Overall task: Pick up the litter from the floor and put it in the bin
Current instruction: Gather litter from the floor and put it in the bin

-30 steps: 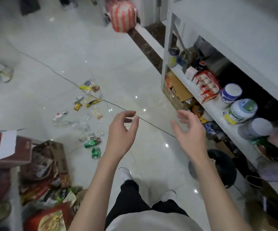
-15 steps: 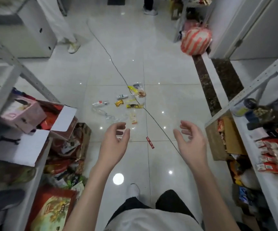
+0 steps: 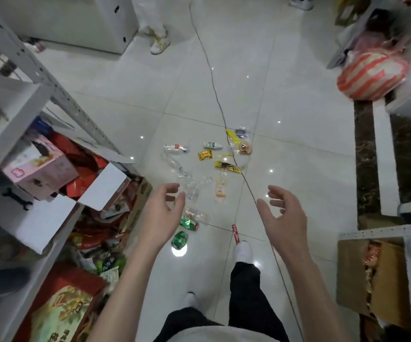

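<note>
1. Stretching across the whole view, the glossy white tiled floor [image 3: 298, 169] is carrying all the litter. No bin is showing, so I cannot tell where it is standing.
2. The white metal shelf rack [image 3: 14, 114] is standing close on the left with full cartons under it, and a dropped piece could be getting lost among them.
3. The thin dark cable [image 3: 214, 90] is running through the litter and past the white-socked foot [image 3: 242, 250], so a step could be catching it.
4. The left hand [image 3: 161, 215] and the right hand [image 3: 283, 218] are hovering apart, with fingers loosely curved and holding nothing.
5. The scattered wrappers and crushed clear bottles [image 3: 194, 186] are lying just ahead of the hands. The clear plastic is almost disappearing on the shiny tiles, so some pieces may be getting overlooked.
6. The crushed green metal can [image 3: 179, 239] is lying nearest the left hand, and I think its bent edges could be scratching the fingers.
7. The small red wrapper strip [image 3: 235, 234] is lying flat beside the foot and will probably be hard to pinch.
</note>
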Available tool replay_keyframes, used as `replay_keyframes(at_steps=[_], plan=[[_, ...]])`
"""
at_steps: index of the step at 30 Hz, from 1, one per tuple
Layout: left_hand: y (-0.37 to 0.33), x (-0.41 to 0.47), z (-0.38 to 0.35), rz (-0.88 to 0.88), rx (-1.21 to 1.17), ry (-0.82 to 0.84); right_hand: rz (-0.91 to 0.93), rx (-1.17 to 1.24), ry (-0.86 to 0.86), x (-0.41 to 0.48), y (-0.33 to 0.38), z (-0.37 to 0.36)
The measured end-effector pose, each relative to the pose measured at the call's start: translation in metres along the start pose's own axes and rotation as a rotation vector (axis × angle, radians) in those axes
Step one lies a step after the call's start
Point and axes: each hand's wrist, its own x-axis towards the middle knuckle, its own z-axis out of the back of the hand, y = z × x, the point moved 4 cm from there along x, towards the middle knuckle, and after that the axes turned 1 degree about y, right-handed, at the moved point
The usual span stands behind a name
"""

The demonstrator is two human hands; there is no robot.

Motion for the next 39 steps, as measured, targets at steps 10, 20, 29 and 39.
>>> replay_keyframes(at_steps=[10,20,29,39], plan=[[0.038,0.161,-0.079,0.165,0.123,-0.076,-0.104,-0.04,0.2,0.19,-0.066,-0.065],[0.205,0.307,-0.206,0.253,0.148,-0.013,-0.165,-0.096,0.281,0.316,-0.232,-0.226],[0.397,0.413,-0.342,0.185,0.266,0.043,-0.122,-0.179,0.361,0.394,-0.429,-0.369],[0.552,0.507,-0.468,-0.026,0.548,0.185,-0.051,-0.38,0.324,0.454,-0.605,-0.492]])
